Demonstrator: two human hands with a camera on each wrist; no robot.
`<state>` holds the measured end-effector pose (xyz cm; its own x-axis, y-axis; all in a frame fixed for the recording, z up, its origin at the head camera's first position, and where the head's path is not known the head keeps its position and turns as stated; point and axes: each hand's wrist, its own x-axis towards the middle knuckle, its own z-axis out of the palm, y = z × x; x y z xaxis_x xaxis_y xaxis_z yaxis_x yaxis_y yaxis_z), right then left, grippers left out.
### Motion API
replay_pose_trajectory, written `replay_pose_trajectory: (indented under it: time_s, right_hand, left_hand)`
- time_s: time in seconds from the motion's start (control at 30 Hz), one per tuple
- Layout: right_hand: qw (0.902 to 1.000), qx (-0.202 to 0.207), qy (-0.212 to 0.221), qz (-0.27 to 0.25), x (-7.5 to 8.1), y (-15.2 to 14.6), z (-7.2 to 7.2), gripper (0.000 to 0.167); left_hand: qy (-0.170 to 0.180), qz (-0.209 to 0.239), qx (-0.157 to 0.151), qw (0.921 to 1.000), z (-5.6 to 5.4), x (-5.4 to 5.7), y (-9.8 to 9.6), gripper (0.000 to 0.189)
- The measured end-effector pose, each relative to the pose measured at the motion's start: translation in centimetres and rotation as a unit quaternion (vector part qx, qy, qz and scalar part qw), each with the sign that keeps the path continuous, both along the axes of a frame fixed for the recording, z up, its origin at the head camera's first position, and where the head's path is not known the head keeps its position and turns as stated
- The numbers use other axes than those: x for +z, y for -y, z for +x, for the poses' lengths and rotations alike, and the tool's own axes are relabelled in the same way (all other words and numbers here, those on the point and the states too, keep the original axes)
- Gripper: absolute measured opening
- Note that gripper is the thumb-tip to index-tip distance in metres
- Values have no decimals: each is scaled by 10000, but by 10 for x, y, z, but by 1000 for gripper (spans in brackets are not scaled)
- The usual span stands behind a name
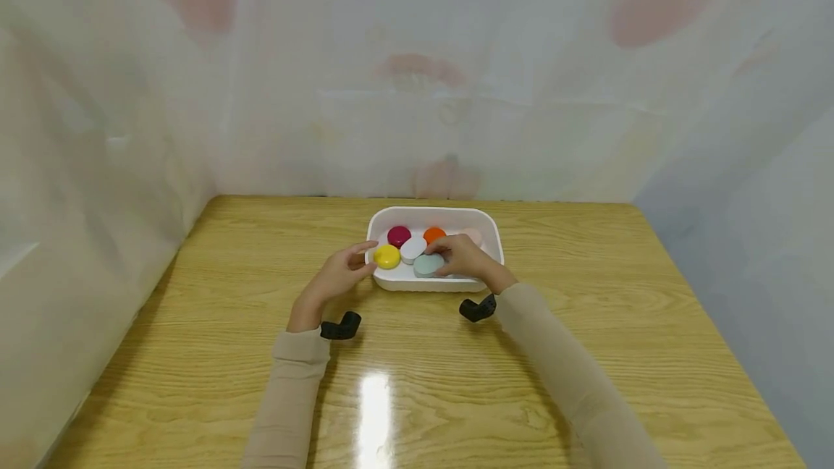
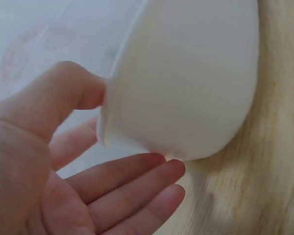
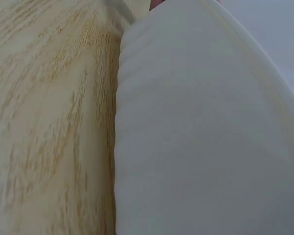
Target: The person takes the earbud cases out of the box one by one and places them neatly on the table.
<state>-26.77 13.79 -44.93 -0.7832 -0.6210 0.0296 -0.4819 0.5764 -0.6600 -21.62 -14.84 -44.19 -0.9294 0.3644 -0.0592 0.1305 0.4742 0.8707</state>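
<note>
A white tray [image 1: 430,285] with rounded corners holds several smooth, round, disc-like pieces. My left hand [image 1: 339,275] is at its left end. There the thumb and index finger reach over the rim beside a glossy yellow disc [image 1: 387,257], while the other fingers lie outside the tray wall [image 2: 181,83]. My right hand [image 1: 464,255] reaches in over the front rim and pinches a pale green disc [image 1: 428,265] between thumb and fingers. Touching or close to it is a white disc [image 1: 413,250]. In the right wrist view, the tray's outer wall [image 3: 186,122] hides nearly all of this hand.
Behind these lie a crimson disc [image 1: 399,237], an orange disc [image 1: 434,235] and a pale pink disc [image 1: 472,237], partly hidden. The tray stands on a wood-grain table [image 1: 573,266] near its back edge. Pale sheeting [image 1: 417,129] encloses the back and sides. Both wrists carry black mounts [image 1: 342,326].
</note>
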Motion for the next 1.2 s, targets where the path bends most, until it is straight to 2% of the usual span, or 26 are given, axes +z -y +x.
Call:
replay_pose_trajectory:
  time_s: [0.03, 0.07, 0.17, 0.3, 0.47, 0.6, 0.8, 1.2]
  right_hand:
    - [10000, -14, 9, 9, 0, 1, 0, 34]
    - [9998, -111, 100, 116, 6, 5, 4, 34]
    - [9993, -275, 196, 142, 6, 7, 6, 35]
    - [9985, -472, 273, 58, 10, 6, 8, 36]
    - [9975, -589, 212, -336, 15, 1, 13, 38]
    - [9921, -769, 278, -951, 21, -3, 19, 40]
    - [9846, -776, 42, -1565, 30, -7, 32, 40]
    - [9740, -1000, 293, -2014, 38, -6, 65, 41]
  left_hand:
    - [-5, -8, -17, 10000, 0, 0, 1, 52]
    - [-8, 14, -38, 10000, 0, 0, 2, 52]
    - [-18, 193, -199, 9996, -2, -4, 6, 56]
    - [226, 708, -348, 9966, -5, -11, 8, 69]
    - [451, 1076, -277, 9928, -8, -17, 8, 80]
    - [486, 1140, -160, 9922, -9, -17, 6, 79]
    - [375, 1158, -20, 9926, -11, -19, 3, 77]
    - [277, 1051, -22, 9941, -15, -19, 3, 75]
